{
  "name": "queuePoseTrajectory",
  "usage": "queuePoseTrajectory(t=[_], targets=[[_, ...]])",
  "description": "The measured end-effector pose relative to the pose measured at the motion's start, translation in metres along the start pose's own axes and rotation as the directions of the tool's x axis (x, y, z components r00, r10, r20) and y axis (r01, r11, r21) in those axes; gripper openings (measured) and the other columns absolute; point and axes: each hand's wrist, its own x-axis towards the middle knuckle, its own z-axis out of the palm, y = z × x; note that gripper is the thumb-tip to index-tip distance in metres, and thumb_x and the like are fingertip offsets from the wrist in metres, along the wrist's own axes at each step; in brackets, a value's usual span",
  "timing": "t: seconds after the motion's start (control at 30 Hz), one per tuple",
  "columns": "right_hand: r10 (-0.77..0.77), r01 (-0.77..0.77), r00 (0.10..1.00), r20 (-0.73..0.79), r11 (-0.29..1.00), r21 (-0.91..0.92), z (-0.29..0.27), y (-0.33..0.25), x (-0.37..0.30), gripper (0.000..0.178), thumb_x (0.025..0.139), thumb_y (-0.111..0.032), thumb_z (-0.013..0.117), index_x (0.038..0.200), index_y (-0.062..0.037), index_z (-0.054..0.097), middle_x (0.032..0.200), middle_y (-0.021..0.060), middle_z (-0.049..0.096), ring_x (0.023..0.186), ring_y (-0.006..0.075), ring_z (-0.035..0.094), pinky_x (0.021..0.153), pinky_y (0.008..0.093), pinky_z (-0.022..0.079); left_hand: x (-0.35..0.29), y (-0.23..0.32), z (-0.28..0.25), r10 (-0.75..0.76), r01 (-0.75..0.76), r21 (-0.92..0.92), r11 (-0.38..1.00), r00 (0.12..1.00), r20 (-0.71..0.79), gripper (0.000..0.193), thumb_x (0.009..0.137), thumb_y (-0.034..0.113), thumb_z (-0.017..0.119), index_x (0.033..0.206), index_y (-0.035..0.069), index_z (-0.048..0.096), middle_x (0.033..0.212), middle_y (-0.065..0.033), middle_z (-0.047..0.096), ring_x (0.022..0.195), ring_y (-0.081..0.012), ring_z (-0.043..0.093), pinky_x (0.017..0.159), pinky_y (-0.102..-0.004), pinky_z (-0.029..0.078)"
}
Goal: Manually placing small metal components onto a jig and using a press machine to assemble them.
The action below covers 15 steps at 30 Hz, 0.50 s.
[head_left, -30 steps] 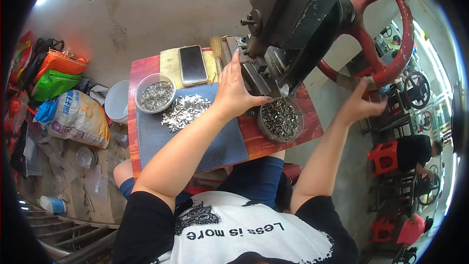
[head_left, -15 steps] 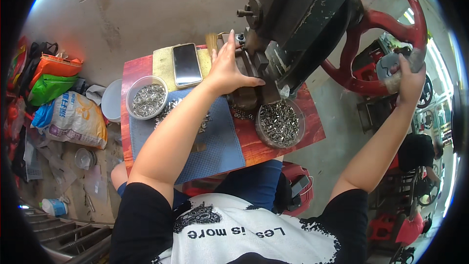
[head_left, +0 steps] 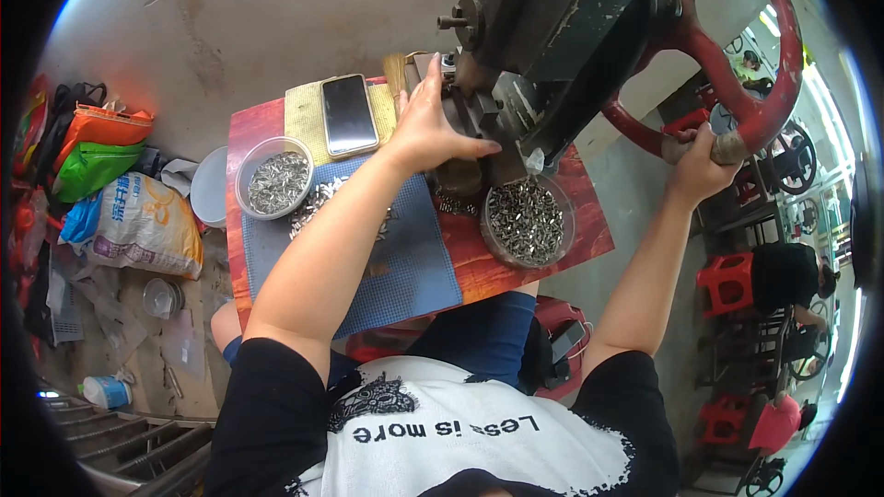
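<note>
One right hand clenches the red wheel, presumably for leverage. My left hand spreads loose fingers beside the press, grasping nothing visible.

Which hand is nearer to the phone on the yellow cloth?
Left. The left hand is just right of the phone; the right hand is much farther right, on the red wheel.

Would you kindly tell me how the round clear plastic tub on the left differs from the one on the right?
The left tub looks smaller than the right tub. The left tub's metal pieces look paler; the right tub's metal pieces look darker. The left tub stands near the black-screened phone, the right tub beside the dark metal machine. Both hold many small pieces.
</note>
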Motion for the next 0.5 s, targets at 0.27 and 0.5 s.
queuePoseTrajectory(t=[0.27,0.5], targets=[[-0.012,0.011,0.995,-0.103,1.000,-0.005,0.009,-0.003,-0.012,0.026,0.084,0.001,0.066,0.107,0.0039,0.054,0.080,0.0109,0.066,0.060,0.0195,0.066,0.057,0.0326,0.055,-0.062,0.030,0.021,0.090,-0.059,0.143,0.988,0.971,-0.219,0.143,0.053,0.049,0.093,0.153,-0.009,0.009,0.139,-0.0231,0.044,0.137,-0.0367,0.038,0.120,-0.0528,0.014],[0.016,-0.020,0.998,-0.054,0.997,-0.079,-0.002,0.022,-0.039,0.049,0.087,-0.012,0.075,0.123,0.0050,0.045,0.100,0.0158,0.067,0.085,0.0215,0.070,0.075,0.0331,0.058,-0.058,0.037,0.022,0.118,-0.107,0.054,0.993,0.945,-0.305,0.139,0.054,0.047,0.093,0.152,-0.010,0.012,0.138,-0.0234,0.044,0.138,-0.0370,0.035,0.118,-0.0514,0.016]])
